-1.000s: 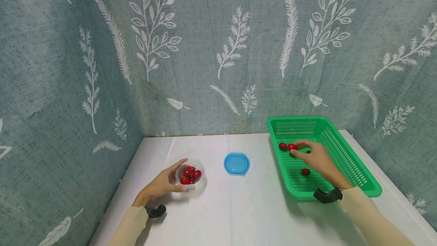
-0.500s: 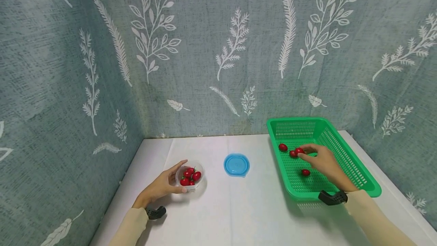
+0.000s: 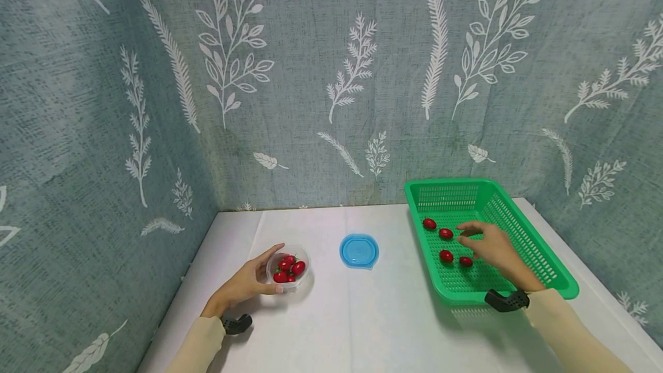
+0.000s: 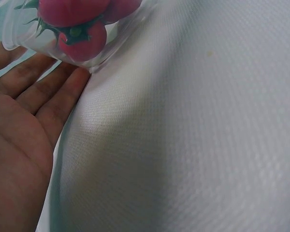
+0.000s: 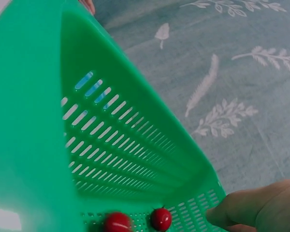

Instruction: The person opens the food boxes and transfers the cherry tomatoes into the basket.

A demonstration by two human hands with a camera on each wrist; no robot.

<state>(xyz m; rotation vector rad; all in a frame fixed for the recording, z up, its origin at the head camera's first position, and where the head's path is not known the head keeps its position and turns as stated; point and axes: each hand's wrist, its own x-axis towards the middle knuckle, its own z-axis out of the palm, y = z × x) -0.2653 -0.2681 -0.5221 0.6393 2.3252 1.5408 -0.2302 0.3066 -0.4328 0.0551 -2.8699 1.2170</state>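
My left hand (image 3: pixel 239 285) holds a small clear plastic container (image 3: pixel 307 258) from its left side, thumb near and fingers far. Several cherry tomatoes (image 3: pixel 286 264) with green stems lie in it. In the left wrist view, the fingers (image 4: pixel 63 94) lie along the container's wall. My right hand (image 3: pixel 492 246) hovers inside the green basket (image 3: pixel 538 229), thumb and forefinger parted with nothing between them. Several loose tomatoes lie on the basket's floor, one of them a tomato (image 3: pixel 446 234) just left of the fingertips and another a tomato (image 3: pixel 446 256) nearer me.
A blue lid (image 3: pixel 359 251) lies on the white tablecloth (image 3: pixel 357 315) between container and basket. The basket's slotted walls (image 5: pixel 111 121) rise around the right hand. Patterned grey-green cloth (image 3: pixel 311 102) hangs behind and at the sides.
The right hand pinched a tomato and moved slightly right; it has since let it go, and another tomato now shows on the basket floor. The left hand and container have stayed still.
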